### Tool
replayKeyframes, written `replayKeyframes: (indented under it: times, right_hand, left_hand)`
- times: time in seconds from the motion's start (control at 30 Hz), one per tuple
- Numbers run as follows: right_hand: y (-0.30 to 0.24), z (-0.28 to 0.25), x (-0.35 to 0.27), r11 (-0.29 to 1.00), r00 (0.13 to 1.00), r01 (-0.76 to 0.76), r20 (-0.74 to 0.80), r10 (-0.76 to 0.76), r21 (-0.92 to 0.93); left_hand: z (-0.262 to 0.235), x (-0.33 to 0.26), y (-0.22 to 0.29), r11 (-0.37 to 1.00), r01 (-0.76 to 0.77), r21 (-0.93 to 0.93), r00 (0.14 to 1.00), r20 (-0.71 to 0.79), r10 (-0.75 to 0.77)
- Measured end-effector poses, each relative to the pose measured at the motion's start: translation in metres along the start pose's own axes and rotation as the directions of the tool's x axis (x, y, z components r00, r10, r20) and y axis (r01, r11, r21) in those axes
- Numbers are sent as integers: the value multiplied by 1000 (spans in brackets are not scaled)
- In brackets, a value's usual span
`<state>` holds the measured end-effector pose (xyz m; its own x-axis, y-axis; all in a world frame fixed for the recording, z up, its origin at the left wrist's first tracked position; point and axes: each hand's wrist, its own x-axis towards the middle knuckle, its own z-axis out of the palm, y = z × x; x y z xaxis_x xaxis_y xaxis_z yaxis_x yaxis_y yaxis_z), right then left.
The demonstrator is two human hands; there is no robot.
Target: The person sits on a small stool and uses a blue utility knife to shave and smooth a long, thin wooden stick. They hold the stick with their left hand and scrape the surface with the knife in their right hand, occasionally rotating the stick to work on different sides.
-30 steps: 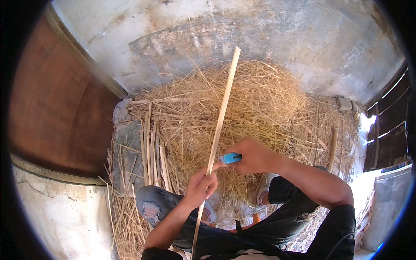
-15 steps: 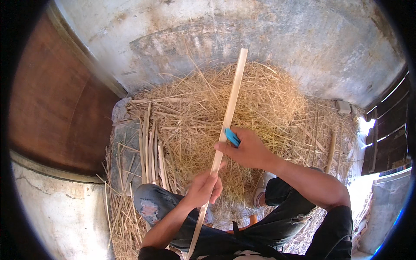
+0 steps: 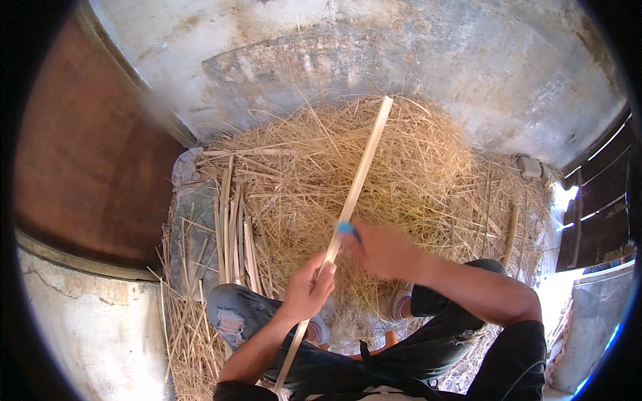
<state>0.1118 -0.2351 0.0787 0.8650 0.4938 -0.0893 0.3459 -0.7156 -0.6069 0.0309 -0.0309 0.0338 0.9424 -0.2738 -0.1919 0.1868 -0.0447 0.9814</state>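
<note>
A long, pale strip (image 3: 366, 160), which looks like split bamboo, slants from my lap up over the straw. My left hand (image 3: 309, 287) is closed round its lower middle, with the thumb along the strip. Just above that grip, my right hand (image 3: 384, 250) is closed on a blue utility knife (image 3: 346, 228) against the strip. Motion smears the right hand and the knife, and I cannot make out a blade.
Loose straw and thin shavings (image 3: 414, 154) lie heaped against the stained wall (image 3: 441, 53). Several cut strips (image 3: 231, 227) lie at the left beside a grey block (image 3: 192, 224). A brown panel (image 3: 93, 154) stands farther left. My bent knees (image 3: 241, 311) flank the work.
My right hand and the knife have moved down the strip, closer to my left hand. The strip's far end has dropped and shifted a little right, and the strip has turned slightly.
</note>
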Motion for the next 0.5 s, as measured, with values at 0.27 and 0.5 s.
replayKeyframes:
  times: [0.27, 0.5]
  right_hand:
    - [18, -52, 13, 952, 949, -298, 89, 303, -66]
    - [-15, -15, -5, 999, 988, -46, 145, 49, -29]
  left_hand:
    - [-7, -13, 3, 999, 45, 29, 995, 88, -48]
    - [-15, -8, 2, 998, 18, 57, 999, 42, -21]
